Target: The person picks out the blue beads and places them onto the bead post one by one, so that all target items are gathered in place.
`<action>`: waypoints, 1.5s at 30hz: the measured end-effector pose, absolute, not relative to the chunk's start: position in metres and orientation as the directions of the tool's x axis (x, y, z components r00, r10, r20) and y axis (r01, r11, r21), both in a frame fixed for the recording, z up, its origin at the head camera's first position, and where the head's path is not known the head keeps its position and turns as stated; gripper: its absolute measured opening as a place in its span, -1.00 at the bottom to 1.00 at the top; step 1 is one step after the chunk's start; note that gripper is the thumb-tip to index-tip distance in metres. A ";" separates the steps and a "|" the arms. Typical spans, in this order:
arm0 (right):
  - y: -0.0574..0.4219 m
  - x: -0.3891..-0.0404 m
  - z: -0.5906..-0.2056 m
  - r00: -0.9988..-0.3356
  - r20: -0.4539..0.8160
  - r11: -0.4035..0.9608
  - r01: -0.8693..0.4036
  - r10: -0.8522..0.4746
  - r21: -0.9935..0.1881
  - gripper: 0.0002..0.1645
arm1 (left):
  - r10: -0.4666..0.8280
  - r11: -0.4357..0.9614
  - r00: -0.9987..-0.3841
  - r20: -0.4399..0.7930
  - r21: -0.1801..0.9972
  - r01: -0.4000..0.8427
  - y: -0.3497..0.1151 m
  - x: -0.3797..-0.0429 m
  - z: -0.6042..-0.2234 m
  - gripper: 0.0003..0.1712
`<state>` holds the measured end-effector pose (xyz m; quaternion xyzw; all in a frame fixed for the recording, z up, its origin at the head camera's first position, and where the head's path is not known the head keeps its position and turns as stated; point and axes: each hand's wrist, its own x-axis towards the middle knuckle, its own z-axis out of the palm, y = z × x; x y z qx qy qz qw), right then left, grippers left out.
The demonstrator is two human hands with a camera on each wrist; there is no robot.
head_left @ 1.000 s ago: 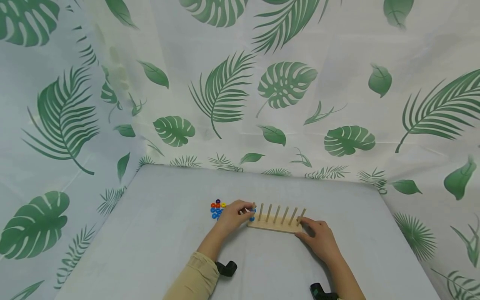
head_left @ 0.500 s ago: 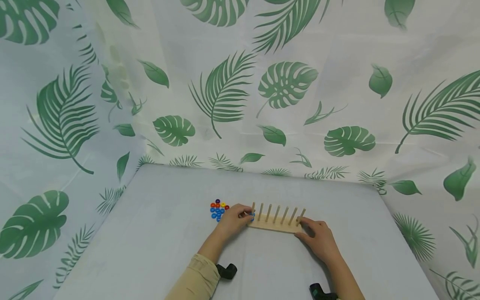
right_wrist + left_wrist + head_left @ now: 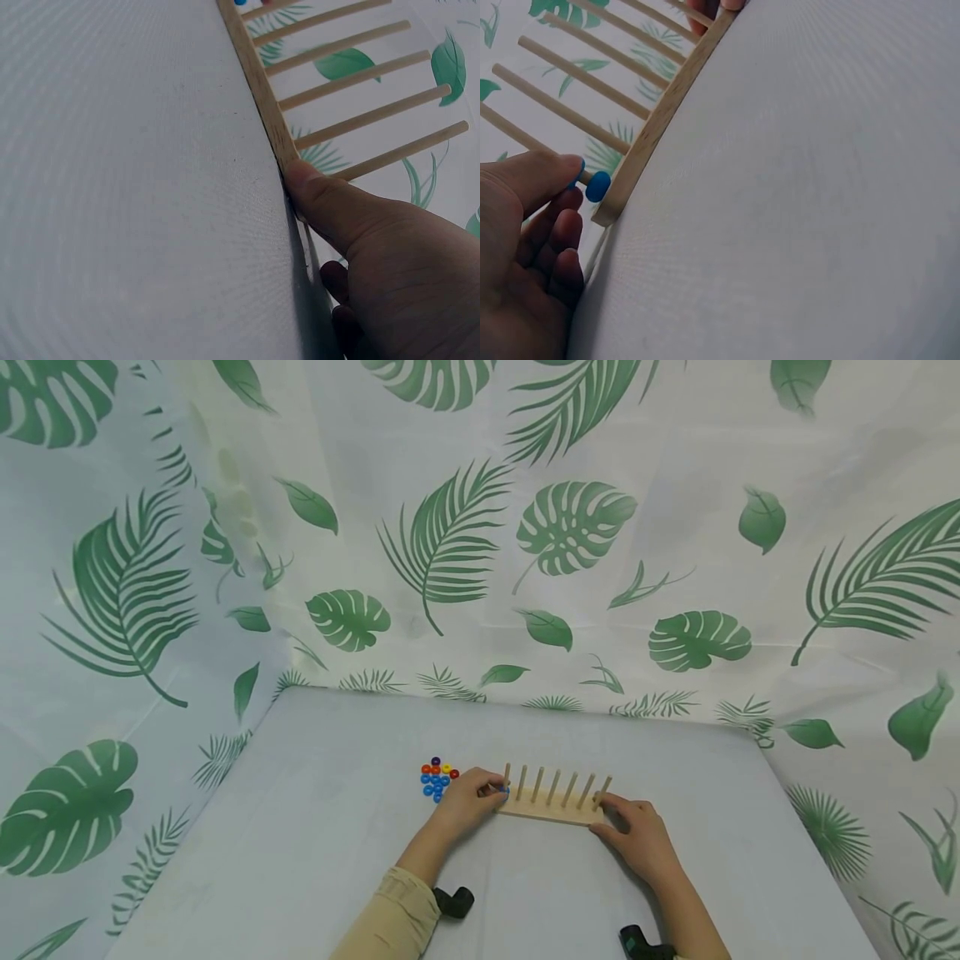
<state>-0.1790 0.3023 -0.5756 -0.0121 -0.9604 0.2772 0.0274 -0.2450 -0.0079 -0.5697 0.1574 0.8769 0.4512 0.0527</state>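
Note:
A wooden peg board (image 3: 551, 812) with a row of several upright pegs stands on the table. At its left end, my left hand (image 3: 463, 803) pinches a blue bead (image 3: 578, 175) between thumb and finger, around the endmost peg. Just below it, a second blue bead (image 3: 598, 186) sits on the same peg close to the base. My right hand (image 3: 639, 833) grips the board's right end, its thumb (image 3: 306, 180) on the front edge. In the head view the left fingers partly hide the beads on the peg.
Left of the left hand lies a cluster of loose beads: several blue beads (image 3: 428, 790), a yellow bead (image 3: 446, 769), a dark purple bead (image 3: 436, 762) and some red or orange ones. Leaf-patterned curtains (image 3: 480, 568) hang behind the white table (image 3: 337, 827).
The left hand has moved slightly down along the leftmost peg with the blue bead, showing more of the peg's top. The right hand and board have stayed put.

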 end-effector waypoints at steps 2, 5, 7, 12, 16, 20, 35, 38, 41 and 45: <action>0.302 -0.179 -0.576 -0.998 0.047 0.847 0.010 0.041 -0.532 -0.26 | 0.326 0.548 -0.944 0.043 0.805 0.226 -0.008 -0.245 -0.570 -0.70; 0.303 -0.179 -0.577 -0.998 0.052 0.847 0.008 0.042 -0.531 -0.25 | 0.336 0.555 -0.941 0.039 0.799 0.232 -0.008 -0.245 -0.570 -0.69; 0.303 -0.179 -0.578 -0.998 0.056 0.846 0.005 0.042 -0.532 -0.25 | 0.341 0.559 -0.939 0.040 0.795 0.237 -0.008 -0.245 -0.570 -0.69; 0.304 -0.179 -0.578 -0.997 0.062 0.844 -0.003 0.036 -0.536 -0.25 | 0.352 0.558 -0.935 0.046 0.791 0.250 -0.008 -0.246 -0.570 -0.69; 0.304 -0.179 -0.578 -0.998 0.057 0.843 -0.002 0.035 -0.538 -0.25 | 0.355 0.563 -0.934 0.043 0.788 0.250 -0.008 -0.247 -0.572 -0.68; 0.303 -0.179 -0.578 -0.998 0.051 0.843 0.005 0.038 -0.538 -0.24 | 0.350 0.575 -0.936 0.032 0.782 0.241 -0.008 -0.247 -0.571 -0.66; 0.304 -0.180 -0.579 -0.998 0.055 0.848 0.002 0.037 -0.530 -0.22 | 0.325 0.525 -0.938 0.117 0.803 0.282 -0.035 -0.245 -0.540 -0.71; 0.304 -0.180 -0.580 -0.998 0.054 0.850 0.005 0.039 -0.527 -0.22 | 0.301 0.530 -0.942 0.149 0.795 0.296 -0.048 -0.247 -0.534 -0.72; 0.304 -0.180 -0.579 -0.998 0.053 0.850 0.003 0.037 -0.527 -0.22 | 0.259 0.542 -0.955 0.147 0.796 0.269 -0.063 -0.248 -0.532 -0.73; 0.304 -0.180 -0.579 -0.998 0.054 0.850 0.002 0.035 -0.527 -0.23 | 0.205 0.548 -0.972 0.112 0.810 0.209 -0.081 -0.248 -0.537 -0.72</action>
